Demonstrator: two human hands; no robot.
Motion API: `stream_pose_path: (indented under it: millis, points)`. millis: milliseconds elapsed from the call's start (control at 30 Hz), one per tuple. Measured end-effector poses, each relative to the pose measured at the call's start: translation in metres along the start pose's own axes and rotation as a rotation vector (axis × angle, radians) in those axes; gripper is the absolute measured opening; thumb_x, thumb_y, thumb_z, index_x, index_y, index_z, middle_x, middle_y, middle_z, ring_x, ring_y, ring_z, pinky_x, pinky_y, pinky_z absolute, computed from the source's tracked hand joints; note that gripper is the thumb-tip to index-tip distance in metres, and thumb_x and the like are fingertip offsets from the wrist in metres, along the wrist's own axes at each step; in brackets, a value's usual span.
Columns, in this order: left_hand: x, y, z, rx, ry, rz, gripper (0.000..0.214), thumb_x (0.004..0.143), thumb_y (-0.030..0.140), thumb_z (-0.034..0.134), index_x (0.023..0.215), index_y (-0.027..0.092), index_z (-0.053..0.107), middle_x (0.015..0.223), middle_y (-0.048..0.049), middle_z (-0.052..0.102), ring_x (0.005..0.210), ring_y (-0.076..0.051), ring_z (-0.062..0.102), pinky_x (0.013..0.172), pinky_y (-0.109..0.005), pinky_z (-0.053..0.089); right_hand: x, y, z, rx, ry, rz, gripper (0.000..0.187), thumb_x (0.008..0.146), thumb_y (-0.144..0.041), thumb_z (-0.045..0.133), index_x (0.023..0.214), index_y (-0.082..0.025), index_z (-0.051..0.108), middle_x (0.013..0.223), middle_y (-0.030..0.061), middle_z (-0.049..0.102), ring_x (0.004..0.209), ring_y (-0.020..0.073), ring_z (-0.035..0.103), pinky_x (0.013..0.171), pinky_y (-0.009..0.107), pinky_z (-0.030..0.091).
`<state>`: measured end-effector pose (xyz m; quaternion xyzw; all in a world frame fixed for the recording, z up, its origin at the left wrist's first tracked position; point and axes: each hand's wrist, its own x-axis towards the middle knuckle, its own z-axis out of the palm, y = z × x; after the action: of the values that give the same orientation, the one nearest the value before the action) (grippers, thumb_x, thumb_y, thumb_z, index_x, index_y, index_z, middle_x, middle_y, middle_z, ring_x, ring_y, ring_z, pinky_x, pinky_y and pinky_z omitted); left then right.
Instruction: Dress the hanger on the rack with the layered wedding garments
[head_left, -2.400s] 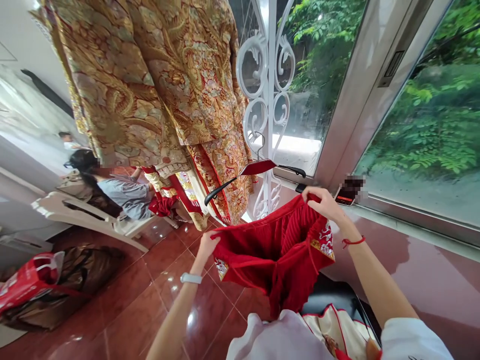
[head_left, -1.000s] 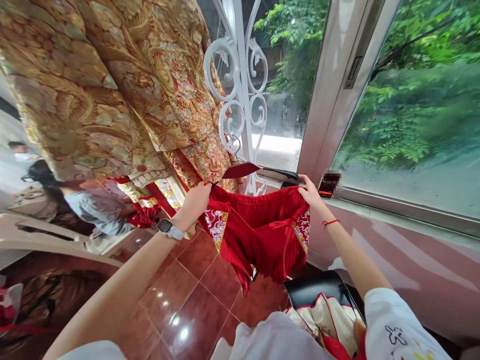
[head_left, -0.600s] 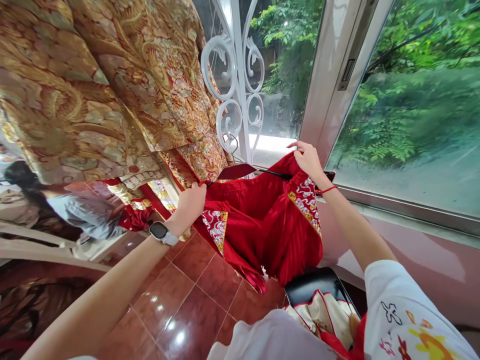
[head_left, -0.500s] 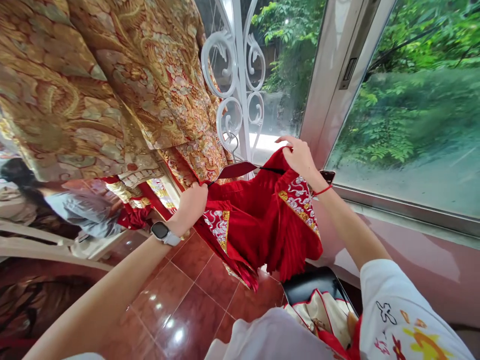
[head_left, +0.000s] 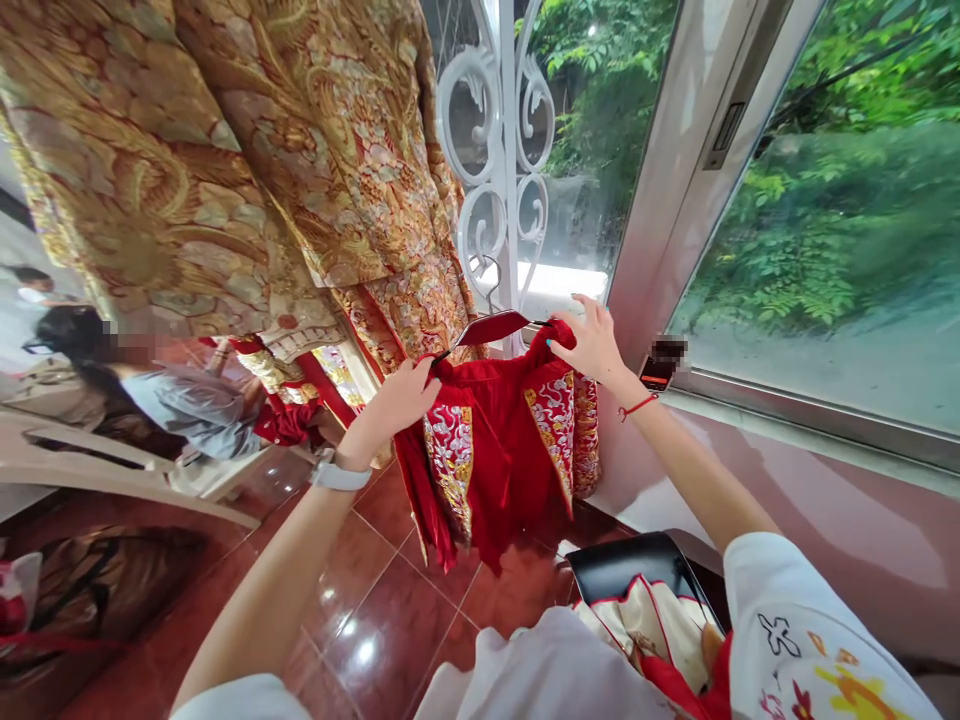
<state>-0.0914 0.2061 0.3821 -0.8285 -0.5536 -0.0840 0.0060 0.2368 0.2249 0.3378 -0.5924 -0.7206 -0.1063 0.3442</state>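
Observation:
A red skirt (head_left: 501, 440) with silver and gold embroidered panels hangs in front of me on a clip hanger (head_left: 493, 327) with a dark red middle and metal hook. My left hand (head_left: 401, 405) is closed on the waistband's left end, beside the hanger's black arm; its fingertips are partly hidden. At the other end, the thumb and forefinger of my right hand (head_left: 592, 345) pinch bunched red cloth near the hanger's right tip, while the other fingers lift away. The hook stands up close to a white scrollwork metal frame (head_left: 508, 160).
Gold embroidered garments (head_left: 300, 150) hang at the left. A black chair (head_left: 637, 560) holds cream and red cloth (head_left: 652, 620) below right. A phone (head_left: 663, 362) is by the window sill. Another person (head_left: 180, 400) sits at far left, near a white bench (head_left: 135, 460).
The waistband has come straighter along the hanger, and the skirt hangs flatter with both panels facing me. My right hand has moved lower, closer to the hanger's tip. The view has shifted slightly left.

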Motion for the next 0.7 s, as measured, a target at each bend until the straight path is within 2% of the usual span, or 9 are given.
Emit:
stream_pose_path:
  millis: [67,133,233,300,367,433,500,600,700]
  points:
    - [-0.001,-0.02,-0.001,-0.112,0.02,0.129,0.053,0.095,0.021,0.029,0.144,0.01,0.047,0.13,-0.0148,0.064,0.12,-0.024,0.062,0.106,-0.037,0.045,0.006,0.005,0.004,0.084,-0.087,-0.062,0.041,0.09,-0.028,0.05,0.129,-0.021,0.057,0.133,0.0147,0.054,0.127,0.0351,0.045,0.11,0.061,0.033]
    - [-0.001,-0.038,-0.006,-0.185,0.025,0.189,0.052,0.096,0.023,0.03,0.143,0.015,0.051,0.127,-0.0103,0.067,0.113,-0.022,0.065,0.1,-0.035,0.047,0.011,0.01,0.01,0.16,-0.186,-0.114,0.046,0.088,-0.016,0.042,0.133,-0.02,0.054,0.126,0.0138,0.059,0.119,0.0301,0.053,0.106,0.053,0.04]
    - [0.004,-0.056,-0.016,-0.26,0.028,0.155,0.048,0.091,0.038,0.052,0.135,0.02,0.058,0.105,-0.0062,0.074,0.079,-0.019,0.068,0.078,-0.03,0.051,0.016,0.013,0.017,0.144,-0.251,-0.127,0.054,0.083,-0.005,0.038,0.133,-0.018,0.054,0.122,0.0144,0.062,0.114,0.0284,0.056,0.1,0.047,0.045]
    - [0.011,-0.064,-0.021,-0.353,0.031,0.132,0.063,0.079,0.044,0.069,0.136,0.021,0.055,0.097,-0.0041,0.075,0.062,-0.014,0.06,0.065,-0.025,0.048,0.017,0.014,0.019,0.096,-0.268,-0.122,0.055,0.081,-0.004,0.038,0.131,-0.017,0.055,0.12,0.0147,0.063,0.112,0.0287,0.056,0.098,0.047,0.046]
    - [0.021,-0.068,-0.021,-0.454,-0.021,0.137,0.073,0.071,0.047,0.076,0.135,0.019,0.055,0.092,-0.0031,0.075,0.057,-0.012,0.056,0.059,-0.023,0.045,0.015,0.013,0.019,0.077,-0.27,-0.123,0.055,0.081,-0.003,0.039,0.131,-0.017,0.056,0.119,0.0145,0.064,0.11,0.0285,0.057,0.097,0.046,0.047]
    - [0.029,-0.069,-0.016,-0.506,-0.089,0.164,0.064,0.07,0.053,0.074,0.121,0.016,0.065,0.088,-0.0037,0.075,0.063,-0.014,0.06,0.062,-0.023,0.047,0.012,0.011,0.017,0.084,-0.254,-0.126,0.055,0.08,-0.002,0.039,0.13,-0.017,0.057,0.117,0.0139,0.065,0.109,0.0285,0.058,0.096,0.046,0.048]
    - [0.032,-0.066,-0.008,-0.54,-0.076,0.193,0.055,0.073,0.06,0.068,0.102,0.014,0.073,0.091,-0.0064,0.075,0.078,-0.019,0.065,0.073,-0.026,0.051,0.008,0.009,0.014,0.094,-0.236,-0.124,0.055,0.08,-0.002,0.039,0.13,-0.016,0.058,0.116,0.0139,0.066,0.108,0.0289,0.058,0.096,0.045,0.048]
    - [0.028,-0.059,0.007,-0.619,0.083,0.225,0.055,0.083,0.063,0.055,0.094,0.013,0.075,0.105,-0.0107,0.075,0.099,-0.023,0.067,0.091,-0.031,0.051,0.004,0.006,0.009,0.078,-0.228,-0.107,0.056,0.082,-0.003,0.037,0.133,-0.015,0.056,0.117,0.0145,0.064,0.108,0.0292,0.058,0.096,0.044,0.048]
    - [0.02,-0.051,0.02,-0.659,0.262,0.216,0.052,0.09,0.058,0.047,0.093,0.013,0.075,0.108,-0.012,0.074,0.102,-0.023,0.067,0.094,-0.034,0.051,0.003,0.006,0.005,0.046,-0.238,-0.109,0.059,0.082,-0.001,0.034,0.135,-0.014,0.055,0.118,0.0154,0.064,0.108,0.0286,0.059,0.096,0.043,0.048]
